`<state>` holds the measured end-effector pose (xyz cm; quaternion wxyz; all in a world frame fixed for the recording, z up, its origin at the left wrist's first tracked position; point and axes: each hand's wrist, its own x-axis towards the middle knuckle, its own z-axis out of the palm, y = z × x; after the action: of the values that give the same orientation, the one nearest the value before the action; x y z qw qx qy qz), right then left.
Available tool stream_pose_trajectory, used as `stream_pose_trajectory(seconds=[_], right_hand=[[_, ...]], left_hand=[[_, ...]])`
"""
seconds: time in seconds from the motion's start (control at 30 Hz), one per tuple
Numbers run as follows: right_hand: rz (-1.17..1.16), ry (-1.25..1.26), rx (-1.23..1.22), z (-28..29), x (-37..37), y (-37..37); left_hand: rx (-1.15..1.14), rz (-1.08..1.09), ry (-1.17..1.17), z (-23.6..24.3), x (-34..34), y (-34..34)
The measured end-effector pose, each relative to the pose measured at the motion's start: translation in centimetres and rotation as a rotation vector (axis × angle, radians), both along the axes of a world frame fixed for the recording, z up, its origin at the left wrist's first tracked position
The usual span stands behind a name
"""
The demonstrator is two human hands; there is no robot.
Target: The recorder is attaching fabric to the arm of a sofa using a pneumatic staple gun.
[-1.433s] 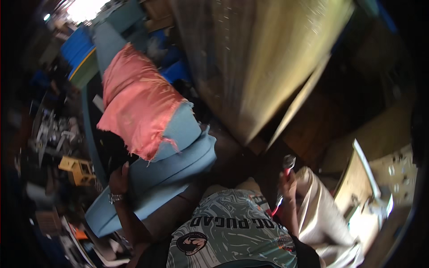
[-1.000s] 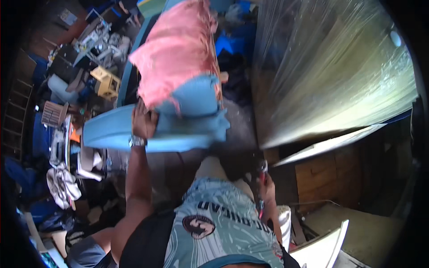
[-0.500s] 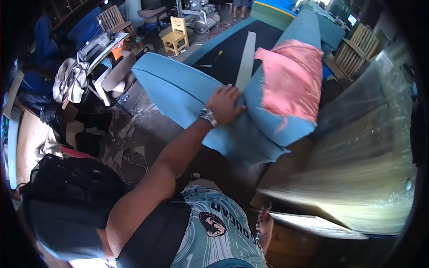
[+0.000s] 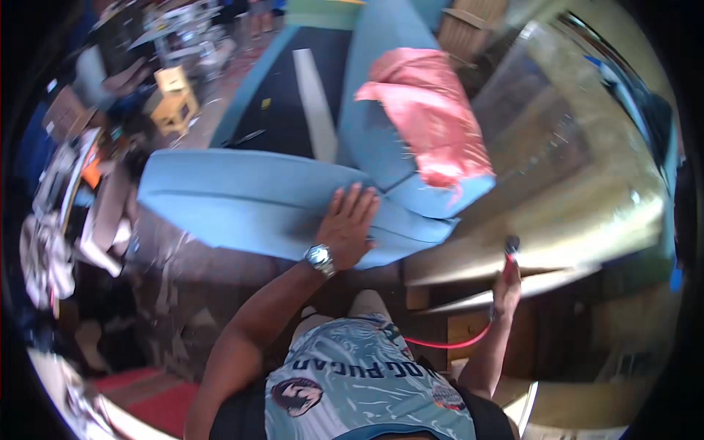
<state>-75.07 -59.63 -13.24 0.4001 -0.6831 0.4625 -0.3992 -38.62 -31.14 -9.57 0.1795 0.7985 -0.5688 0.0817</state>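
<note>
My left hand (image 4: 347, 226) lies flat, fingers spread, on the front of a light-blue upholstered sofa arm (image 4: 242, 180). A silver watch sits on that wrist. At the right, my right hand (image 4: 507, 287) is closed round a small dark-tipped air tool (image 4: 511, 253); blur hides its exact kind. From it a red hose (image 4: 455, 344) curves toward my body. A crumpled pink cloth (image 4: 433, 110) with frayed edges drapes over the long blue padded part (image 4: 381, 37) that meets the sofa arm. Behind the arm stretches a black panel (image 4: 279, 95) bearing a pale flat strip (image 4: 315, 103).
Close on the right stands a large plastic-covered, gold-brown panel (image 4: 587, 169). A small wooden chair (image 4: 172, 103) is at the far left, and a cluttered table with cloth (image 4: 48, 249) on the left. Scraps litter the floor (image 4: 183, 293). Another person's legs (image 4: 260, 18) show far back.
My view has swung right. My right hand has come up from beside my body with the air tool, toward the sofa's right side. The left hand stays on the blue upholstery.
</note>
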Motion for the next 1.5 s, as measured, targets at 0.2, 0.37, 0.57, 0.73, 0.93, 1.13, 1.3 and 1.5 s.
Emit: stream_pose_trajectory(seconds=[0.2,0.37,0.57,0.73,0.93,1.13,1.3,1.5], right_hand=[[0.185,-0.027,-0.234,13.4,8.5,-0.6],[0.06,0.344,-1.057,23.1,19.3,-6.8],[0.488,-0.032,-0.879,26.4,30.9,-12.0],[0.845,0.115,-0.979,25.0,38.5,-13.6],[0.933,0.464,-0.932,25.6,44.2,-11.2],[0.721,0.535,-1.452,24.0,44.5,-10.9],[0.858,0.553,-1.01,22.2,45.2,-12.4],[0.732,0.715,-0.825,22.6,45.1,-11.9]], left_hand=[[-0.019,-0.041,0.054,0.8,0.0,-0.2],[0.052,-0.124,0.093,1.2,0.9,0.4],[0.039,-0.081,0.168,2.0,1.0,-0.1],[0.081,-0.043,0.17,3.0,1.4,-0.9],[0.131,-0.03,0.278,3.4,2.5,-0.3],[-0.086,0.174,0.266,3.4,5.9,5.4],[-0.039,0.339,0.175,3.3,8.6,12.4],[-0.015,0.366,0.117,3.7,12.9,21.0]])
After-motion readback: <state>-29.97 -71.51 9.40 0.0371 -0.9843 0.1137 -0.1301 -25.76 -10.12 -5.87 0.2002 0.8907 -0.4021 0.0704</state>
